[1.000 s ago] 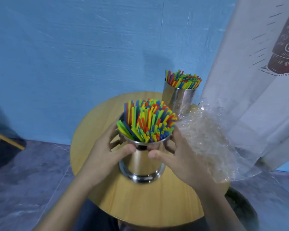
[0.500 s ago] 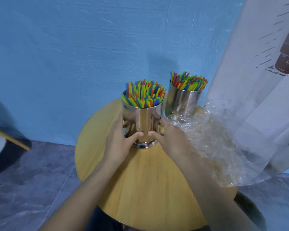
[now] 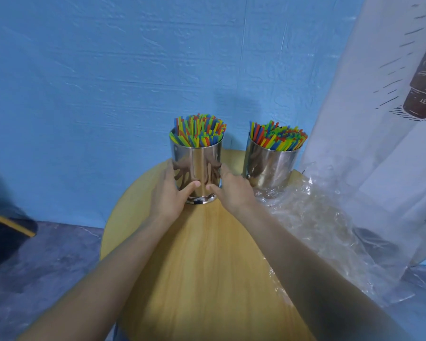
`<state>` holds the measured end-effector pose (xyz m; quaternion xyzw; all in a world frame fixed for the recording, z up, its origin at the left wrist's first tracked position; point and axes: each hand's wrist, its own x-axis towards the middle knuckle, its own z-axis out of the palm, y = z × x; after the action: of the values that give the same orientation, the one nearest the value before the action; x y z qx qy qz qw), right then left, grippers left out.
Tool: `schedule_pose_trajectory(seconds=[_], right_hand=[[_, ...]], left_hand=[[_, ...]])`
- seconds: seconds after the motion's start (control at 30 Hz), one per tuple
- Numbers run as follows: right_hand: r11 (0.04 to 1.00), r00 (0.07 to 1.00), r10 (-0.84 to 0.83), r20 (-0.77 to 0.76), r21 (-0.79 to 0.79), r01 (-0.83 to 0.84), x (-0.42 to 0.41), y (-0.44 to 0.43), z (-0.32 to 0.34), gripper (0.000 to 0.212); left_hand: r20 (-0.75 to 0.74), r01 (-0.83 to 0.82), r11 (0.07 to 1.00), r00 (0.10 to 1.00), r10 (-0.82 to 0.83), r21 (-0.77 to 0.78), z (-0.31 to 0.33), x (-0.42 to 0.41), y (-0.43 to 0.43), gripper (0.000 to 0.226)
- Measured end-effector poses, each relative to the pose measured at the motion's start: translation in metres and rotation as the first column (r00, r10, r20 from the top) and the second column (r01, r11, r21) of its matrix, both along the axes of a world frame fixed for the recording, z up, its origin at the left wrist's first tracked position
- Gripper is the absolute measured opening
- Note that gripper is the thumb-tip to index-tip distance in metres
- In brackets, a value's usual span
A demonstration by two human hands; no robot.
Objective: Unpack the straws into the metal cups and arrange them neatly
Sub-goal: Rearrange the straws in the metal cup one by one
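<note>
Blue wall (image 3: 108, 70) recorded behind, printed white curtain (image 3: 379, 119) at right. Round wooden tabletop (image 3: 207, 267) is seen below. A crumpled clear plastic bag (image 3: 317, 217) is spread over its right edge, reaching the base of the second cup (image 3: 272, 166). The held cup (image 3: 197, 166) is stood upright at the far side, just beside the second, not touching. It is gripped by the left hand (image 3: 167, 195) and right hand (image 3: 234, 190), fingers wrapped round its sides. Both cups are packed with coloured straws (image 3: 198, 132).

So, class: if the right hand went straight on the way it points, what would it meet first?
The cup: the right hand grips its side, so it meets that at once. Past the cup, the line looks to reach the blue wall, though depth is unclear.
</note>
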<state>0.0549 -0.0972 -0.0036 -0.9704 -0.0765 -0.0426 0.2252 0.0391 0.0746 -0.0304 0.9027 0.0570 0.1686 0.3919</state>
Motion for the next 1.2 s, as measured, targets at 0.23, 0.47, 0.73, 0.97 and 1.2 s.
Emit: schedule_pose_trajectory(seconds=[0.23,0.47,0.73,0.97,1.2], right_hand=[[0.999,1.0,0.004,0.027,-0.038,-0.003,0.011,0.007,0.006,0.046],[0.963,0.959,0.171,0.227,-0.242,-0.114,-0.033,-0.036,0.02,0.037],[0.957,0.947,0.125,0.296,-0.288,-0.036,-0.064,-0.11,0.02,0.032],[0.96,0.972,0.012,0.234,-0.274,0.055,-0.059,-0.138,0.007,0.032],[0.954,0.979,-0.077,0.186,-0.271,0.127,-0.037,-0.149,0.007,0.028]], left_hand=[[-0.149,0.015,0.987,0.989,0.01,0.162,0.015,0.005,0.005,0.084],[-0.135,0.09,0.821,0.991,-0.016,0.564,0.038,-0.033,-0.016,0.031],[-0.122,0.216,0.692,0.976,-0.183,0.689,0.046,-0.033,-0.084,0.037],[-0.177,0.246,0.676,0.969,-0.171,0.695,0.04,-0.011,-0.117,0.037],[-0.197,0.243,0.625,0.97,-0.144,0.742,0.041,0.015,-0.124,0.047]])
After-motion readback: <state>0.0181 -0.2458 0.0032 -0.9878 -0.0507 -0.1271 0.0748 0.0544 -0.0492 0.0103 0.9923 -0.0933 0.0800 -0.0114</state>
